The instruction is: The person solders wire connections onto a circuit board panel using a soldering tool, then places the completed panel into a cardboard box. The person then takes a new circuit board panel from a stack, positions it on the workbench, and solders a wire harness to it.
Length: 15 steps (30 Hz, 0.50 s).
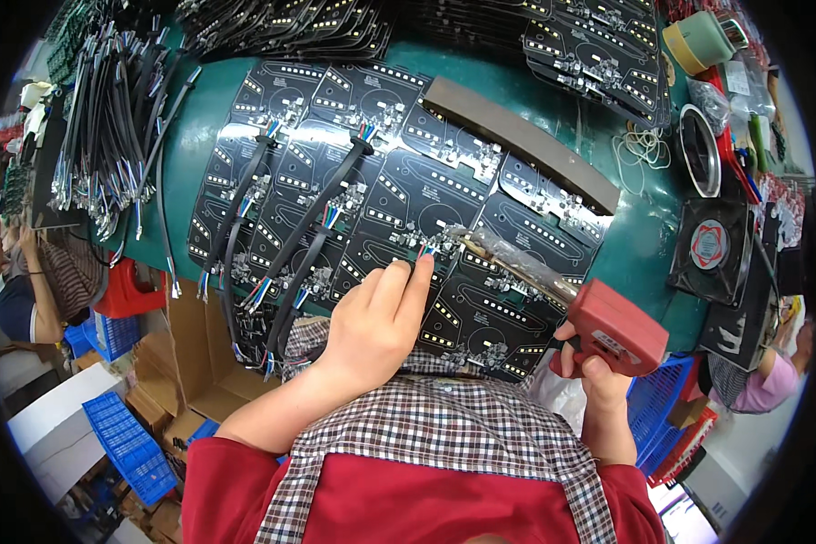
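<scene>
My left hand (376,322) is closed, its fingertips pressed on the coloured wire ends (428,248) of a cable at the middle of a black circuit board (394,204). The rest of that cable is hidden under the hand. In my right hand (594,367) is a red soldering gun (615,328), its long wrapped barrel (526,263) pointing up and left. The tip of the barrel reaches the board just right of my left fingertips. Black cables (313,218) with coloured wire ends lie across the boards to the left.
A brown bar (521,140) lies across the upper part of the boards. Bundled cables (109,118) sit on the green table (190,109) at far left. Stacked boards (598,63) stand at the back. A square fan (712,249) and a green-yellow container (698,43) are at right.
</scene>
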{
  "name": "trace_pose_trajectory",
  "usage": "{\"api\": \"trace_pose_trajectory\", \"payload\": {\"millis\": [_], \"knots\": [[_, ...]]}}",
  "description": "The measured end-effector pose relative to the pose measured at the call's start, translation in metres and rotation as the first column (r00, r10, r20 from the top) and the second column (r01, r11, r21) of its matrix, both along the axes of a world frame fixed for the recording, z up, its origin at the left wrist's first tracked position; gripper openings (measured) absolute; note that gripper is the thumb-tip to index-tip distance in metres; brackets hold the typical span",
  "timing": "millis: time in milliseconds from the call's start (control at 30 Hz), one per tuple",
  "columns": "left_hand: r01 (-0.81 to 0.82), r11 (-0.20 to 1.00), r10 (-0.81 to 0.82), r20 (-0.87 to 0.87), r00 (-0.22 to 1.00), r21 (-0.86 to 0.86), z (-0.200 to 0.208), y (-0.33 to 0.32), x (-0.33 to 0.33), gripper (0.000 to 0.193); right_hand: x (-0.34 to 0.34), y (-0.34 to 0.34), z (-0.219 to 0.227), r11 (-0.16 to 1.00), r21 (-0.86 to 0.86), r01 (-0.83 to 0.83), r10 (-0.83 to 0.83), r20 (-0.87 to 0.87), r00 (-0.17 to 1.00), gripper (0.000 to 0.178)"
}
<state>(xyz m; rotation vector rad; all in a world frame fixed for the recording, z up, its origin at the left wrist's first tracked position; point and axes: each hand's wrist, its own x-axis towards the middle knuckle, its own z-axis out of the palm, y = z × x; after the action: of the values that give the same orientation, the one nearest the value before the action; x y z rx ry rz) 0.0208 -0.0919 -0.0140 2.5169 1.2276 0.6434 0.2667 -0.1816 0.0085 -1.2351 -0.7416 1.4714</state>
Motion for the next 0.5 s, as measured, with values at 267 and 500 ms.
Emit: {"api": "trace_pose_trajectory", "payload": {"millis": [267,500], "knots": [[0.011,0.999,-0.009,-0.055,0.998,0.045,0.0011,0.0003,0.0033,0.036,-0.0064,-0.0045,0.0002,0.997,-0.08,0.003,0.006,0.113,0.994,0.073],[0.003,0.999,0.001,-0.081,0.997,0.051,0.0028,0.0002,0.0054,0.035,-0.0049,-0.0085,-0.0057,0.992,-0.122,-0.028,0.047,0.151,0.987,0.069]]}}
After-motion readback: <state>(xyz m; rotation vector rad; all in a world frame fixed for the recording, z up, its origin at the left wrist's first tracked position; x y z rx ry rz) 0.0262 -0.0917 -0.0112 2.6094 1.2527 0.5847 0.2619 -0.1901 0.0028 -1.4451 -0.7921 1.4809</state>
